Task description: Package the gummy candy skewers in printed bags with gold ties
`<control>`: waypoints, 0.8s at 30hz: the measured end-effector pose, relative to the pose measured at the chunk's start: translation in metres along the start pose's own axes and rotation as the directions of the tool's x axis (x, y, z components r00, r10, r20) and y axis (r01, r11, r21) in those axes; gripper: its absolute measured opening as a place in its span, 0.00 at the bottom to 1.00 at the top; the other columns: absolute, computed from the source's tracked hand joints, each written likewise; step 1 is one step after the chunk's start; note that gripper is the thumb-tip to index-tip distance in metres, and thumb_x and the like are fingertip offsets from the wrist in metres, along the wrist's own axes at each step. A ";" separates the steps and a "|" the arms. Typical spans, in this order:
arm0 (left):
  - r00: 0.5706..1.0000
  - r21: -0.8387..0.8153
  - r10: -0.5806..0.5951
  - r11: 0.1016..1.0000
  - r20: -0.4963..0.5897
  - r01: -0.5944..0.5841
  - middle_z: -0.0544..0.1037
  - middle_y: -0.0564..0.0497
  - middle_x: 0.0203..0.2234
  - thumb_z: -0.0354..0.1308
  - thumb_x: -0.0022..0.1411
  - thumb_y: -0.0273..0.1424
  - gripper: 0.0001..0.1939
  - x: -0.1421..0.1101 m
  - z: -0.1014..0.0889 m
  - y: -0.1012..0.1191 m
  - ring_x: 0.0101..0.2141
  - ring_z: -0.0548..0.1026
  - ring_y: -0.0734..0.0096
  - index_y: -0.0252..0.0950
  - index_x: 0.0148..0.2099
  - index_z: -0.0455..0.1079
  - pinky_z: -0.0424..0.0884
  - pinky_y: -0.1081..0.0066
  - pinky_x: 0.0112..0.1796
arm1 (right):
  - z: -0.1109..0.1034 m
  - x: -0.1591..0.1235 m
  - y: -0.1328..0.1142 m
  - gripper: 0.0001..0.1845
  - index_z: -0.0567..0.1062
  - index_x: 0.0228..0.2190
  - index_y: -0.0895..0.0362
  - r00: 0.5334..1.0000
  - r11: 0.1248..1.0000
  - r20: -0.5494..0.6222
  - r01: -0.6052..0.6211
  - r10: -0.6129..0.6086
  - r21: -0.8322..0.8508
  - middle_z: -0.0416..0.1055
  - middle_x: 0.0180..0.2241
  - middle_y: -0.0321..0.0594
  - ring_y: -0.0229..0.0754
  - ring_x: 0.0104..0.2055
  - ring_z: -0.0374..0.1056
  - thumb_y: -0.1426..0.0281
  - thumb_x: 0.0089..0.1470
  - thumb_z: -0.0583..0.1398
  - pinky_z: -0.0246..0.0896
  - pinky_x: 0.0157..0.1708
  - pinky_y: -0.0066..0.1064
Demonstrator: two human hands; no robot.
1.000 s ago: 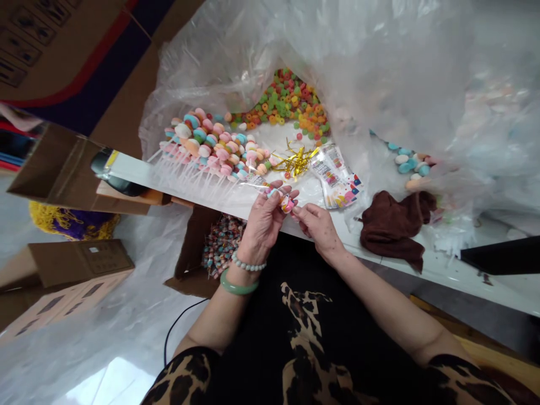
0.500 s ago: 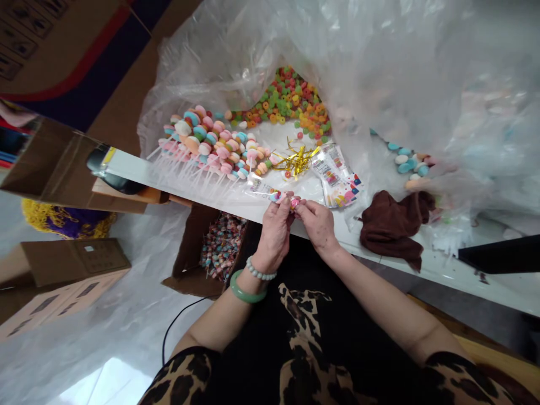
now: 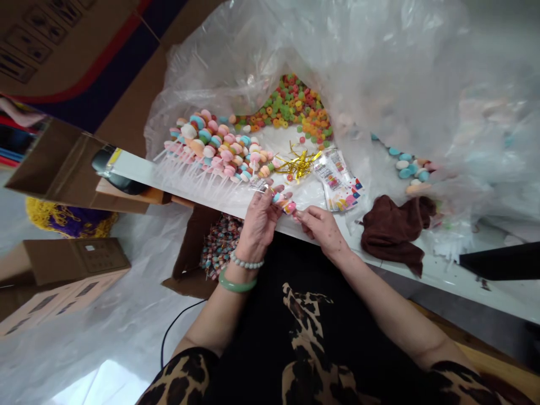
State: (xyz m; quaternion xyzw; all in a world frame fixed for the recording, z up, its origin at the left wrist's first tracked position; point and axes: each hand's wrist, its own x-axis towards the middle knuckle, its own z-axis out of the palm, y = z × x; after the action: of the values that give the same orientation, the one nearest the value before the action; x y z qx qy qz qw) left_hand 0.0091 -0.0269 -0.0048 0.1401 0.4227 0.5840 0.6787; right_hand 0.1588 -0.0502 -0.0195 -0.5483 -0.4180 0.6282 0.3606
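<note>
Between my hands is a candy skewer (image 3: 289, 207) with pink, blue and white pieces in a clear printed wrapper. My left hand (image 3: 259, 219), with a bead bracelet and a green bangle on its wrist, holds the wrapped upper part, some fingers spread. My right hand (image 3: 323, 228) pinches the lower end, near a pink piece; its fingertips partly hide that end. Beyond them lie gold twist ties (image 3: 300, 164) and a stack of printed clear bags (image 3: 337, 183). To the left, many candy skewers (image 3: 215, 149) are piled with their white sticks toward me.
Ring-shaped gummies (image 3: 295, 104) are heaped under a big plastic sheet (image 3: 363, 62). A brown cloth (image 3: 396, 230) and loose candy discs (image 3: 407, 166) lie to the right. Below the table edge stands a carton (image 3: 189, 253) of finished-looking candies. A large box (image 3: 105, 67) is at upper left.
My left hand has shifted left and its fingers have loosened and spread, showing more of the wrapped candy skewer. My right hand has moved slightly right and down, still pinching the lower end.
</note>
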 end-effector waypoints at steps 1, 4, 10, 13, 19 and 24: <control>1.000 -0.003 0.007 1.000 -0.002 -0.007 0.78 0.49 0.38 0.67 0.55 0.38 0.15 0.003 -0.001 0.004 0.41 0.78 0.63 0.39 0.43 0.70 0.74 0.66 0.39 | -0.001 -0.003 0.001 0.16 0.73 0.25 0.56 0.999 1.000 0.053 0.002 -0.003 0.016 0.62 0.17 0.28 0.32 0.18 0.55 0.56 0.48 0.63 0.48 0.19 0.26; 1.000 -0.014 0.001 1.000 -0.020 -0.001 0.78 0.48 0.36 0.65 0.58 0.37 0.12 0.009 -0.004 0.011 0.41 0.78 0.62 0.37 0.40 0.70 0.74 0.66 0.38 | -0.004 -0.010 0.005 0.11 0.75 0.28 0.56 0.994 1.000 0.112 -0.001 0.000 0.005 0.64 0.19 0.28 0.31 0.17 0.55 0.61 0.48 0.63 0.48 0.19 0.25; 0.994 -0.010 0.101 0.995 0.049 -0.101 0.77 0.52 0.33 0.68 0.55 0.33 0.12 0.005 -0.004 0.007 0.40 0.78 0.69 0.37 0.40 0.71 0.73 0.72 0.39 | 0.003 -0.010 0.000 0.11 0.72 0.24 0.57 0.981 0.948 0.117 -0.178 0.152 0.263 0.57 0.14 0.26 0.28 0.14 0.45 0.63 0.43 0.64 0.33 0.14 0.22; 0.991 0.008 0.106 0.994 0.082 -0.107 0.77 0.53 0.33 0.69 0.53 0.33 0.15 0.000 0.000 0.003 0.36 0.79 0.71 0.37 0.42 0.71 0.73 0.72 0.40 | 0.010 -0.008 -0.009 0.12 0.70 0.25 0.58 0.925 0.848 0.313 -0.336 0.215 0.411 0.55 0.13 0.24 0.25 0.13 0.39 0.65 0.40 0.66 0.28 0.13 0.21; 0.998 0.022 0.015 1.000 0.057 -0.017 0.78 0.51 0.32 0.67 0.56 0.40 0.17 -0.004 0.003 0.001 0.37 0.80 0.66 0.36 0.43 0.70 0.74 0.68 0.41 | 0.014 -0.005 -0.008 0.11 0.69 0.25 0.58 0.913 0.783 0.354 -0.368 0.202 0.502 0.55 0.14 0.23 0.23 0.11 0.38 0.66 0.42 0.66 0.29 0.12 0.20; 0.998 0.051 -0.063 0.997 -0.022 0.064 0.80 0.47 0.36 0.64 0.57 0.42 0.17 -0.004 -0.005 0.000 0.36 0.79 0.66 0.36 0.43 0.71 0.75 0.64 0.42 | 0.007 -0.003 -0.005 0.13 0.70 0.25 0.58 0.967 0.835 0.181 -0.249 0.182 0.490 0.55 0.13 0.24 0.25 0.12 0.41 0.65 0.41 0.67 0.29 0.12 0.20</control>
State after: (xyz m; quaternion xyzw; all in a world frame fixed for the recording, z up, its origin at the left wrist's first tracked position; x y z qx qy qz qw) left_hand 0.0058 -0.0322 -0.0057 0.1382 0.4487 0.5524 0.6888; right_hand 0.1525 -0.0521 -0.0137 -0.4359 -0.1951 0.7863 0.3920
